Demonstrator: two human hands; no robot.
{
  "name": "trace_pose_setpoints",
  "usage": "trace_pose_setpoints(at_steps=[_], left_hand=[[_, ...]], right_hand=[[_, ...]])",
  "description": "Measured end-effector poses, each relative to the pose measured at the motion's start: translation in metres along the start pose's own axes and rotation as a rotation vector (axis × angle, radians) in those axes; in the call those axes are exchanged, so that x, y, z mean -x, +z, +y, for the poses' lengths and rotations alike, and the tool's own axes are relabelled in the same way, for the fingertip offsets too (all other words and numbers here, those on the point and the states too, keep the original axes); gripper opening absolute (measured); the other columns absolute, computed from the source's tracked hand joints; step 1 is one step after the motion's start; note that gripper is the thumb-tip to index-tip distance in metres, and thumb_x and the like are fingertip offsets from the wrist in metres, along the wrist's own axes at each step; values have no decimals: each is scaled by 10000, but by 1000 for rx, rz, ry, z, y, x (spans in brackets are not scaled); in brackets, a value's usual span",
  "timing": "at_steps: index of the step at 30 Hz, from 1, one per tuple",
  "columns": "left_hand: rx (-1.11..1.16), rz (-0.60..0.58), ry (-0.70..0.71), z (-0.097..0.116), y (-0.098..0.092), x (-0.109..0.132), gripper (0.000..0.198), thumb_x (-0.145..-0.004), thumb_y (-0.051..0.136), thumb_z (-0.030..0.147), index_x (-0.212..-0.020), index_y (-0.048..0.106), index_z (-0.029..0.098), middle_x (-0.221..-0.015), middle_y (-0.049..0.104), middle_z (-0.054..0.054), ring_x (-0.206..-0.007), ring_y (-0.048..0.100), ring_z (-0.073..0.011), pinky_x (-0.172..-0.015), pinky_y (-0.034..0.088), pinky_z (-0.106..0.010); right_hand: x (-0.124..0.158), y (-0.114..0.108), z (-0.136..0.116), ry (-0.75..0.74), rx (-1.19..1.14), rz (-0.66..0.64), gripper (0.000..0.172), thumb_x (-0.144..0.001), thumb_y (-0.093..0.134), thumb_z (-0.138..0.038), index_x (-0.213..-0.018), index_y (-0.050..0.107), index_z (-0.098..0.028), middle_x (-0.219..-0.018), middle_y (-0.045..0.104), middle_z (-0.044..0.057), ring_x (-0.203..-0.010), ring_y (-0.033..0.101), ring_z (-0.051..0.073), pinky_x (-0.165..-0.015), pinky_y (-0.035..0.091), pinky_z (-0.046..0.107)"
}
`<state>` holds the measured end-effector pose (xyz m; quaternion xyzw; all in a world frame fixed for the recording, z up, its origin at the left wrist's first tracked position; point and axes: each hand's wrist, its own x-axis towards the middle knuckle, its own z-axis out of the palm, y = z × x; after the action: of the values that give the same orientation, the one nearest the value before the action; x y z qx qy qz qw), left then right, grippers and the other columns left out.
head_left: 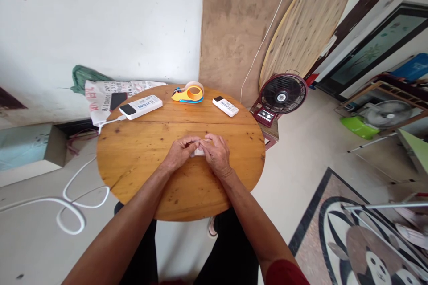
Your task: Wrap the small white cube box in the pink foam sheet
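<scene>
My left hand [180, 151] and my right hand [217, 153] meet at the middle of a round wooden table [140, 160]. Both have their fingers curled onto a small white object [199, 152] lying on the tabletop between them; most of it is hidden by the fingers, and I cannot make out what it is. At the table's far edge lie a white power bank [141, 106] with a cable on the left, a yellow and blue tape dispenser [188, 93] in the middle, and a white remote control [225, 106] on the right.
A white cable [72, 200] loops over the floor on the left. A printed sack [100, 98] hangs behind the table. A small dark fan [282, 95] stands to the right, with boards leaning on the wall behind. A patterned rug [351, 236] lies lower right.
</scene>
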<state>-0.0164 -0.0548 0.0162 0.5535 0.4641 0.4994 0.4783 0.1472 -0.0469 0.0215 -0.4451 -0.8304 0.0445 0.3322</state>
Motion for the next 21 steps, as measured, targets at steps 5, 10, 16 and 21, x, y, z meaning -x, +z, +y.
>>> trace_pose_setpoints(at_steps=[5, 10, 16, 21], left_hand=[[63, 36, -36, 0, 0, 0, 366, -713, 687, 472, -911, 725, 167, -771, 691, -23, -774, 603, -186, -683, 475, -282], [106, 68, -65, -2, 0, -2, 378, -689, 707, 473, -899, 726, 160, -819, 710, -20, -789, 609, -180, -726, 481, -285], [151, 101, -106, -6, 1, -4, 387, -659, 739, 468, -886, 724, 155, -765, 695, -1, -687, 578, -145, -663, 459, -261], [168, 100, -115, -7, 2, -5, 390, -652, 743, 469, -881, 717, 154, -741, 680, 8, -656, 558, -131, -646, 445, -253]], right_hand=[[-1, -2, -2, -73, 82, -45, 251, -962, 471, -339, -1070, 685, -267, -1060, 629, 83, -984, 493, 214, -895, 311, 365], [0, -2, -3, -118, 74, -52, 252, -952, 486, -343, -1085, 681, -255, -1096, 623, 82, -1013, 487, 218, -914, 286, 375], [-1, -5, 2, -97, 29, 22, 220, -918, 539, -356, -929, 738, -262, -993, 619, 62, -932, 495, 197, -870, 307, 359], [-3, -10, 9, -115, -33, -40, 218, -913, 546, -326, -934, 753, -259, -863, 603, 43, -858, 500, 172, -862, 315, 342]])
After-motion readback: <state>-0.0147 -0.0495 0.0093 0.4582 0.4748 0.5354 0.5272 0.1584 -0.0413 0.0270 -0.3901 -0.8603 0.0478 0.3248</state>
